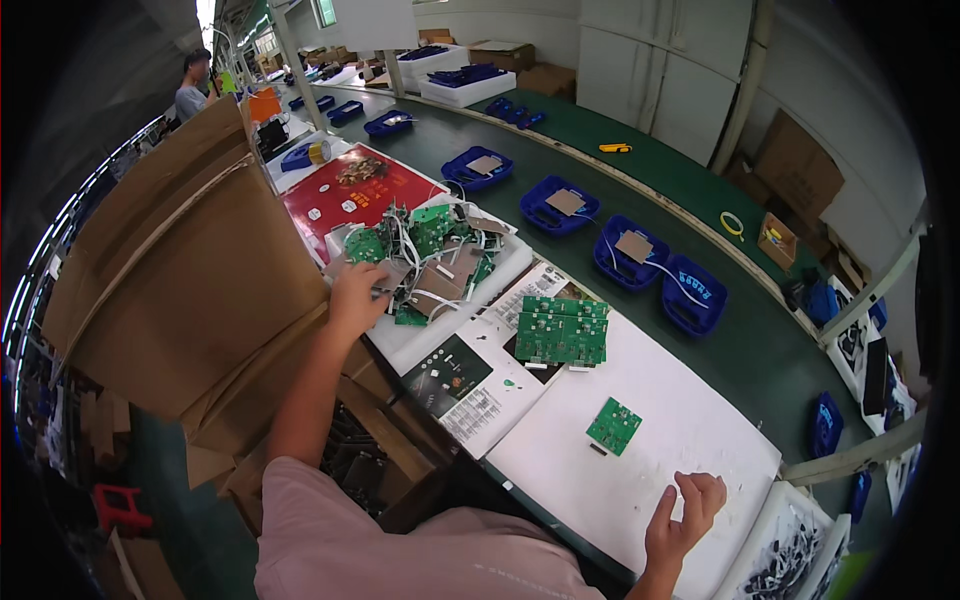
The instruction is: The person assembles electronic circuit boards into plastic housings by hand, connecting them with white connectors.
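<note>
At the pile's near-left edge, my left hand (pixel 357 300) curls its fingers in among the parts; what it grips is partly hidden. The pile holds green circuit boards (pixel 430 230), flat brown plates (pixel 447 275) and white cables, all in a white foam tray (pixel 505 268). My right hand (pixel 685 520) is raised over the white work surface (pixel 560 440), thumb and fingers apart, with nothing in it. Nearest to it lies a single square green circuit board (pixel 614 426). Several joined green boards (pixel 562 332) rest farther off, on a printed sheet.
Blue plastic housings (pixel 556 205) stand along the green conveyor (pixel 420 150), some holding brown plates. A big cardboard box (pixel 190 270) rises on my left. At the lower right is a foam box of small parts (pixel 785 555). Another person (pixel 192 90) stands far left.
</note>
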`<move>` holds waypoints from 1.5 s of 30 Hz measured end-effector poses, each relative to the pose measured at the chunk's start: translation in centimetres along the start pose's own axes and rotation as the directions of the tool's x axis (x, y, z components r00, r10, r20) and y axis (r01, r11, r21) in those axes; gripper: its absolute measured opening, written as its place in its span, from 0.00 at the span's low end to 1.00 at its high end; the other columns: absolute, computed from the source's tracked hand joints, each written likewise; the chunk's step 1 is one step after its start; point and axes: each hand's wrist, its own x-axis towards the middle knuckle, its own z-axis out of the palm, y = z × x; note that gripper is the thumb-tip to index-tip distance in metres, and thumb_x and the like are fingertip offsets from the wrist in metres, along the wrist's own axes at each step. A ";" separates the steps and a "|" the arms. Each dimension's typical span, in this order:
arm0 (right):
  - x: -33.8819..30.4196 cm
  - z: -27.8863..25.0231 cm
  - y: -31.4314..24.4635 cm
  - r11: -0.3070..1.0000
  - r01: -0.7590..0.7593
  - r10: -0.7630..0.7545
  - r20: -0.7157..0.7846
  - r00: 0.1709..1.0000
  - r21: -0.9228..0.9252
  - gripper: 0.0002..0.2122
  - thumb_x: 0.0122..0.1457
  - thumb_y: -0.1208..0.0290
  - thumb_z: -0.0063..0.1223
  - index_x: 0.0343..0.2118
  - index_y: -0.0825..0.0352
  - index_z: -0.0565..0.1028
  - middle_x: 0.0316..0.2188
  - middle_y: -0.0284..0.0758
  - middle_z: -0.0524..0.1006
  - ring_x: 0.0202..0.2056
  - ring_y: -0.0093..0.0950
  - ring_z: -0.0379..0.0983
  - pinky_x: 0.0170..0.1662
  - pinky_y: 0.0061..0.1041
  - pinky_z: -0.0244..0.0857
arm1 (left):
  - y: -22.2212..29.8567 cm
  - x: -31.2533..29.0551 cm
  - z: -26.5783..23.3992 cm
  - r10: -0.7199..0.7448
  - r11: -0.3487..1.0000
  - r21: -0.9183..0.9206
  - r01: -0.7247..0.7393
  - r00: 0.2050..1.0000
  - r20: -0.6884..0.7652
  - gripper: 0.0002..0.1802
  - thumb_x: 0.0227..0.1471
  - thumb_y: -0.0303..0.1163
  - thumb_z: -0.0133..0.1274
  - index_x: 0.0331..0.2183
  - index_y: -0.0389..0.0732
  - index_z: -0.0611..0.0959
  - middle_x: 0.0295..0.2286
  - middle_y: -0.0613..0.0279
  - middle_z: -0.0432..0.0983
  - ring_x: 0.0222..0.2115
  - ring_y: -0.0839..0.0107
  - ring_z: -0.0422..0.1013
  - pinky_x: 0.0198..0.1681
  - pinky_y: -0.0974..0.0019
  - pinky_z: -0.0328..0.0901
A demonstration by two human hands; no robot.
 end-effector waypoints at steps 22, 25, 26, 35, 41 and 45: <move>2.7 1.2 -2.1 0.672 -0.026 -0.026 0.059 0.998 0.740 0.22 0.46 0.80 0.65 0.47 0.69 0.76 0.49 0.47 0.76 0.54 0.42 0.72 0.58 0.36 0.64 | 29.1 -4.1 0.5 0.338 -0.478 -0.558 0.679 0.728 0.596 0.08 0.60 0.27 0.53 0.42 0.39 0.82 0.36 0.64 0.81 0.37 0.73 0.79 0.40 0.68 0.73; 3.2 2.3 -2.5 0.101 -0.103 0.244 0.076 0.967 0.990 0.33 0.44 0.73 0.70 0.56 0.68 0.70 0.57 0.49 0.72 0.62 0.40 0.65 0.64 0.36 0.57 | 35.7 -7.9 2.3 0.605 -0.344 -0.315 0.885 0.465 0.646 0.09 0.62 0.30 0.52 0.42 0.39 0.82 0.40 0.61 0.80 0.39 0.72 0.78 0.43 0.67 0.73; 3.0 2.0 -1.4 0.110 -0.096 0.254 0.065 0.965 0.989 0.33 0.44 0.73 0.70 0.56 0.68 0.70 0.57 0.49 0.72 0.62 0.40 0.65 0.64 0.36 0.57 | 36.8 -8.8 3.2 0.692 -0.317 -0.226 0.921 0.388 0.609 0.10 0.63 0.31 0.52 0.43 0.38 0.82 0.41 0.60 0.80 0.40 0.72 0.77 0.43 0.67 0.73; -2.0 -2.7 5.6 0.050 0.018 0.539 -0.042 0.841 0.999 0.47 0.41 0.50 0.74 0.61 0.71 0.65 0.56 0.51 0.72 0.48 0.40 0.76 0.54 0.38 0.69 | 38.8 7.2 14.6 0.431 0.710 -0.700 -0.081 0.836 0.340 0.15 0.56 0.42 0.58 0.34 0.38 0.86 0.31 0.51 0.83 0.31 0.62 0.80 0.36 0.61 0.73; -4.5 -3.8 6.9 0.014 0.052 0.539 -0.051 0.841 0.999 0.42 0.48 0.49 0.63 0.64 0.68 0.63 0.60 0.50 0.68 0.50 0.40 0.73 0.55 0.36 0.66 | 38.7 16.4 21.9 -0.005 0.982 -0.131 0.135 0.714 0.700 0.20 0.58 0.39 0.52 0.34 0.29 0.84 0.37 0.40 0.81 0.39 0.53 0.80 0.38 0.55 0.76; -4.9 -4.1 6.4 -0.333 0.119 0.588 0.107 0.802 0.935 0.38 0.52 0.55 0.64 0.63 0.68 0.63 0.59 0.50 0.69 0.50 0.43 0.73 0.57 0.38 0.67 | 40.2 16.0 25.0 -0.075 0.287 -0.555 0.780 0.596 0.799 0.23 0.50 0.14 0.47 0.50 0.25 0.74 0.49 0.41 0.73 0.43 0.45 0.77 0.47 0.38 0.76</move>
